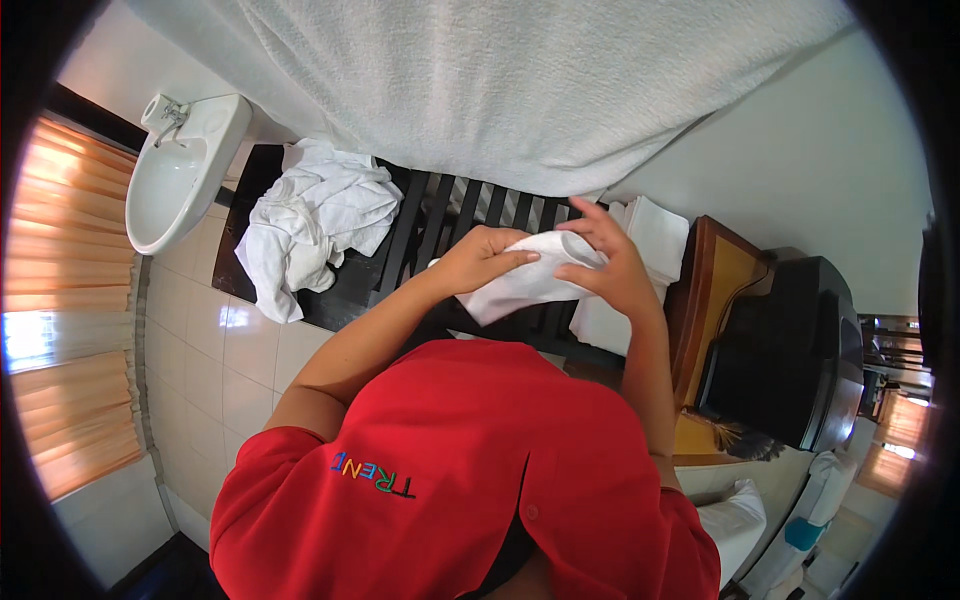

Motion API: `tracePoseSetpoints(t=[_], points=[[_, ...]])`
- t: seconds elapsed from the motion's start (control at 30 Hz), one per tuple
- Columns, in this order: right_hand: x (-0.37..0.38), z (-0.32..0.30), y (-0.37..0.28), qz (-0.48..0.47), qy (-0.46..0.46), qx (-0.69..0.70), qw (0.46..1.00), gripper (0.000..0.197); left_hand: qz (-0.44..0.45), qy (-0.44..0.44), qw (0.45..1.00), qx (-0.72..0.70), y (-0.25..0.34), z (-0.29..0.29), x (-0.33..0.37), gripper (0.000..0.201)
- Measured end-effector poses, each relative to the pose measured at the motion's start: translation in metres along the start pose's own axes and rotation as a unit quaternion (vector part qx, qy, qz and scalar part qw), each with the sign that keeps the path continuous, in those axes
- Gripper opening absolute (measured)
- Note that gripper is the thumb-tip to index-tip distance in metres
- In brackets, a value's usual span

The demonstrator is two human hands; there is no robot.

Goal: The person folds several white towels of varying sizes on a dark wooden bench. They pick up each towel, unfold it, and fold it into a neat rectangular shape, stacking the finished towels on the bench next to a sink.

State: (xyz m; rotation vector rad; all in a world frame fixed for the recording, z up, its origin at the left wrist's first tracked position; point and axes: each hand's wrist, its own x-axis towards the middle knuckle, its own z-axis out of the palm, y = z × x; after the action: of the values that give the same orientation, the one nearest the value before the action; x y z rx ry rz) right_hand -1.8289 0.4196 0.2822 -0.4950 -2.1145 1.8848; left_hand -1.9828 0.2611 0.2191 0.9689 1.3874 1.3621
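My left hand (485, 262) is closed on a folded white towel (535, 280), thumb on top and fingers behind it. The towel is held up in front of my chest, its right end curling into a loop. My right hand (612, 262) is at that looped end, fingers spread and thumb apart from them. Its fingertips lie close to the cloth; whether they touch it I cannot tell. Beneath both hands is a black slatted bench (425, 235). To the right on it lies a stack of folded white towels (650, 240).
A crumpled heap of white towels (315, 220) sits on the bench's left end. Beyond hangs a large white towelling sheet (480, 90). A washbasin (175, 190) is at far left, above the tiled floor (185, 330). At right, a black boxy television (785, 350) stands on a wooden cabinet (705, 290).
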Motion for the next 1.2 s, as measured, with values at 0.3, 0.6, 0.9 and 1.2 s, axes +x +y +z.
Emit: tracePoseSetpoints(t=[0.3,0.6,0.9,1.2], points=[[0.004,-0.026,-0.003,-0.039,0.1,-0.014,0.994,0.016,-0.099,-0.095,0.987,0.081,-0.021,-0.037,-0.022,0.023],[-0.007,-0.068,0.004,-0.007,0.249,-0.047,0.967,0.024,-0.082,0.047,0.969,-0.23,-0.053,-0.056,-0.044,0.028],[-0.001,-0.039,0.055,-0.066,0.291,-0.138,0.945,0.024,-0.088,0.134,0.895,-0.416,-0.032,-0.033,-0.018,0.04],[0.0,-0.047,0.055,-0.053,0.28,-0.147,0.947,0.023,-0.095,0.072,0.9,-0.418,-0.011,-0.036,-0.02,0.052]])
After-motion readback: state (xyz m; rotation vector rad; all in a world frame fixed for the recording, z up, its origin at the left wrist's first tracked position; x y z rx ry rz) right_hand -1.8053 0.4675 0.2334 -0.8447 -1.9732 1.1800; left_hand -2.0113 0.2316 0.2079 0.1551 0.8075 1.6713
